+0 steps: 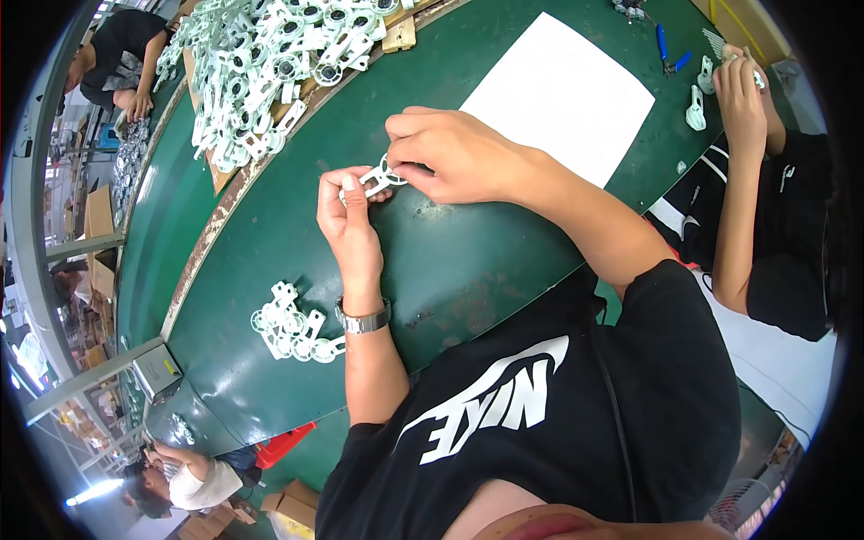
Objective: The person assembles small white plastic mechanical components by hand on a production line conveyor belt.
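Observation:
Above the green table, my left hand [346,209] grips a pale green plastic part [373,180] with a ring at one end and slots along its arm. My right hand [450,155] pinches at the ring end of that same part; whether its fingers hold something small there is hidden. Left of my left wrist lies a small group of similar plastic parts [292,328]. A big heap of such parts [279,67], some with dark round centres, is piled beyond my hands at the upper left.
A white sheet [567,99] lies beyond my right forearm. Blue-handled pliers [668,52] rest at the far right. Beside me on the right, a co-worker's hands [745,90] handle a part. A grey box [157,371] stands at the left table end. Other people work further left.

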### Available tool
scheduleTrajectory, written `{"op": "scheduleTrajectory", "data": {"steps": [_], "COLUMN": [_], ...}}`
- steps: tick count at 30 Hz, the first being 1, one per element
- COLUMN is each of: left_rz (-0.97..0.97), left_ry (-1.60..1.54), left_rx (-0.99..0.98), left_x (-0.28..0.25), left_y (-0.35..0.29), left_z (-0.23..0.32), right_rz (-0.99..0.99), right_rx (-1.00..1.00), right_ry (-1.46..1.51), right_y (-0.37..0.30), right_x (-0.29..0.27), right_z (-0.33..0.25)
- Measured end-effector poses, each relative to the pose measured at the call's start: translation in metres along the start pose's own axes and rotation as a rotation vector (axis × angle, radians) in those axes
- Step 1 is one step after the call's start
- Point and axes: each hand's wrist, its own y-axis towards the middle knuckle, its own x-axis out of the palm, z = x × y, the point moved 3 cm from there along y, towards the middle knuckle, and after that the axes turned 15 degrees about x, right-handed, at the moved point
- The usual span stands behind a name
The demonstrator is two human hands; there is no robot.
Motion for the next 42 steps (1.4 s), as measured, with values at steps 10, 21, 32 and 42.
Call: {"op": "scheduleTrajectory", "data": {"steps": [10,21,32,42], "left_rz": [-0.025,0.026,-0.004,-0.001], "left_ry": [0.159,0.274,0.673,0.661], "left_rx": [0.039,0.051,0.154,0.101], "left_x": [-0.002,-0.007,-0.002,-0.005], "left_y": [-0.003,-0.002,-0.001,0.001], "left_z": [0.002,0.0,0.013,0.012], "right_rz": [0.019,-0.024,0.011,-0.07], "right_rx": [0.012,0.067,0.216,0.166], "right_ry": [-0.031,0.186,0.289,0.232], "right_y": [-0.002,0.0,0.005,0.005], "right_x": [0.011,0.012,0.01,0.011], "right_z": [0.003,-0.009,0.001,-0.005]}}
